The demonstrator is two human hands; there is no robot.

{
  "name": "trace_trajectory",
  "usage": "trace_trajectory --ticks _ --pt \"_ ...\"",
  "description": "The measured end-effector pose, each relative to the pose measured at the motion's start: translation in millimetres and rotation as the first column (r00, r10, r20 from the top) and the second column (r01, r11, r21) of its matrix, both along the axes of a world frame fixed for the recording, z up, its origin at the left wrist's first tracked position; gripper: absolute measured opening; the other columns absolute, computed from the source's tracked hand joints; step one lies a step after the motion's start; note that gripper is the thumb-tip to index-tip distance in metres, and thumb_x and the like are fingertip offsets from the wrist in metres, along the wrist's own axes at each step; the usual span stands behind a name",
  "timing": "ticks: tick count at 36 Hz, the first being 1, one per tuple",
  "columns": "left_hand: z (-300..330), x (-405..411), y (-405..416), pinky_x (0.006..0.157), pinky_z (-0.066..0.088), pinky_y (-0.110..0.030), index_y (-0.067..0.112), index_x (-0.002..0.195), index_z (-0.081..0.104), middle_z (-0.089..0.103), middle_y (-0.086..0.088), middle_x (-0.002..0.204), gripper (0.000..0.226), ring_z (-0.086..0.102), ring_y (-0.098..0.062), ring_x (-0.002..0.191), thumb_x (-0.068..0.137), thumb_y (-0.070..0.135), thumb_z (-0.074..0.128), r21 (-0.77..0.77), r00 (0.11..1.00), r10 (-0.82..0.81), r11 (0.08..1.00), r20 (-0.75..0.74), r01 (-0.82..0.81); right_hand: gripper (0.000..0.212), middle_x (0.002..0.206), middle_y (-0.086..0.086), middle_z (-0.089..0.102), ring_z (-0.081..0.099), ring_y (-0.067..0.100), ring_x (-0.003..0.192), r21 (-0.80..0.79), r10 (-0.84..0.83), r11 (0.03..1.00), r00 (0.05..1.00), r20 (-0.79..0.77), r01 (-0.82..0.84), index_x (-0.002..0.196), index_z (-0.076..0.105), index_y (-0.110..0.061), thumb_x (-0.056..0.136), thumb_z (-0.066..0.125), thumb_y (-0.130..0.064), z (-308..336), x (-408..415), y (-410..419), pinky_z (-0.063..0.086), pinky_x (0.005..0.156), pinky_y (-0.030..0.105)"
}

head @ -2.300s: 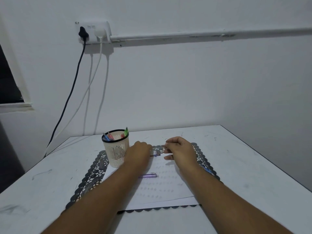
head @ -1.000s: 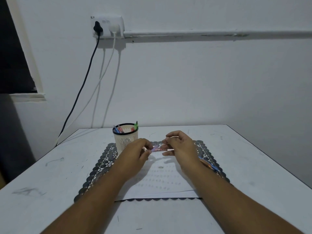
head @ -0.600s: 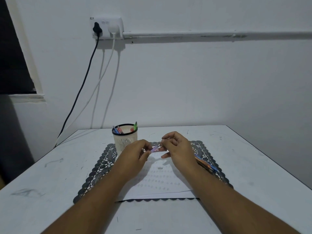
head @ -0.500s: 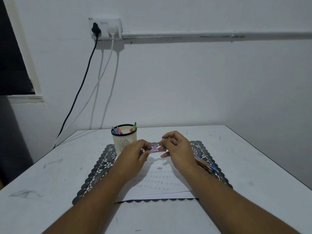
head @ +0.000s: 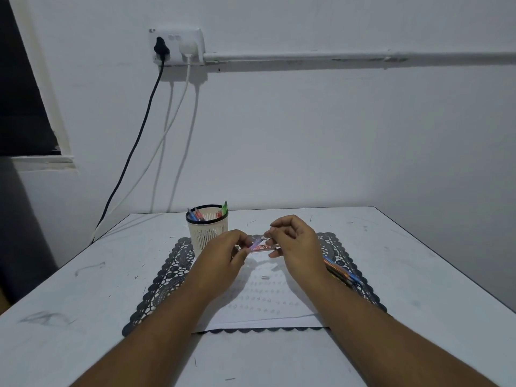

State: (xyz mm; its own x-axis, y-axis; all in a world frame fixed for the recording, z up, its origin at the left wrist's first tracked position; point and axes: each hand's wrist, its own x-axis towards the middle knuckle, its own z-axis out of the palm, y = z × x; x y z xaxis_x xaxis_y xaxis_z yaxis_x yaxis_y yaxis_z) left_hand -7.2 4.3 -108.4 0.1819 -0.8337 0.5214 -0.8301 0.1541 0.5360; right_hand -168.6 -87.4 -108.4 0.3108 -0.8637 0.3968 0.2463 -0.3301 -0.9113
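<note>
The white wall [head: 307, 135] fills most of what I see, with a socket plate [head: 177, 46] high up and two cords hanging from it. Below it is the pale table [head: 83, 289], scuffed with dark marks. A dark lace mat [head: 167, 277] lies in the middle of it, and a white sheet of paper [head: 259, 305] with faint rows of marks lies on the mat.

My left hand [head: 220, 261] and my right hand [head: 298, 247] meet above the far part of the sheet. Both have their fingers curled in. Each pinches one end of a small pen [head: 261, 246] between thumb and fingertips. The pen hangs roughly level in the air between my hands, clear of the paper, just to the right of the pen cup.

That cream slotted cup [head: 208, 233] stands on the mat's far left corner with a few coloured pens in it. More pens [head: 342, 272] lie on the mat beside my right wrist. A tiny loose piece [head: 264, 277] rests on the paper below my hands; I cannot tell what it is.
</note>
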Motion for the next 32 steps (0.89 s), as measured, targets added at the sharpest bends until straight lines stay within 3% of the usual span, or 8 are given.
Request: trace_trajectory --ticks 13,20,25,29,32 --pt "-0.3 -0.1 0.0 0.063 0.046 -0.021 0.031 0.101 0.066 0.065 0.015 0.086 0.01 0.063 -0.004 0.073 0.099 0.021 0.065 0.002 1.0 -0.002 1.0 0.003 0.002 0.01 0.088 0.012 0.076 0.071 0.025 0.076 -0.011 0.001 1.0 1.0 0.011 -0.001 0.1 0.066 -0.01 0.099 0.062 -0.001 0.8 0.3 2.9 0.06 0.065 0.042" --pt "-0.8 0.5 0.0 0.069 0.054 -0.032 0.029 0.102 0.067 0.066 0.014 0.088 0.01 0.065 -0.006 0.075 0.099 0.02 0.065 -0.006 1.0 -0.008 1.0 -0.012 0.007 0.009 0.086 0.012 0.076 0.069 0.021 0.073 0.011 -0.019 1.0 0.998 0.068 0.018 0.098 0.065 -0.009 0.099 0.061 -0.001 5.2 -2.6 3.4 0.057 0.06 0.037" --pt "-0.8 1.0 0.1 0.065 0.05 -0.022 0.028 0.103 0.067 0.065 0.014 0.088 0.008 0.064 -0.004 0.076 0.1 0.021 0.064 -0.002 1.0 -0.003 1.0 0.014 0.003 0.009 0.087 0.013 0.075 0.072 0.025 0.076 -0.015 0.008 1.0 1.0 0.018 -0.008 0.097 0.068 -0.009 0.096 0.065 -0.001 0.5 0.3 5.8 0.059 0.06 0.038" --pt "-0.8 2.8 -0.3 0.067 0.051 -0.023 0.027 0.103 0.067 0.065 0.015 0.09 0.007 0.063 -0.003 0.076 0.099 0.021 0.065 0.004 1.0 -0.005 1.0 0.027 0.005 0.008 0.088 0.013 0.076 0.073 0.025 0.082 -0.02 0.002 1.0 1.0 -0.005 -0.002 0.095 0.073 -0.011 0.094 0.072 -0.003 -1.2 0.6 4.6 0.06 0.063 0.035" --pt "0.2 2.3 -0.3 0.062 0.043 -0.015 0.027 0.101 0.066 0.064 0.014 0.087 0.007 0.062 -0.002 0.074 0.099 0.02 0.065 0.002 1.0 -0.004 1.0 0.029 0.004 0.011 0.086 0.014 0.075 0.071 0.021 0.079 -0.024 -0.002 1.0 1.0 -0.003 0.002 0.092 0.074 -0.013 0.093 0.072 -0.002 -0.9 -0.3 3.4 0.06 0.064 0.034"
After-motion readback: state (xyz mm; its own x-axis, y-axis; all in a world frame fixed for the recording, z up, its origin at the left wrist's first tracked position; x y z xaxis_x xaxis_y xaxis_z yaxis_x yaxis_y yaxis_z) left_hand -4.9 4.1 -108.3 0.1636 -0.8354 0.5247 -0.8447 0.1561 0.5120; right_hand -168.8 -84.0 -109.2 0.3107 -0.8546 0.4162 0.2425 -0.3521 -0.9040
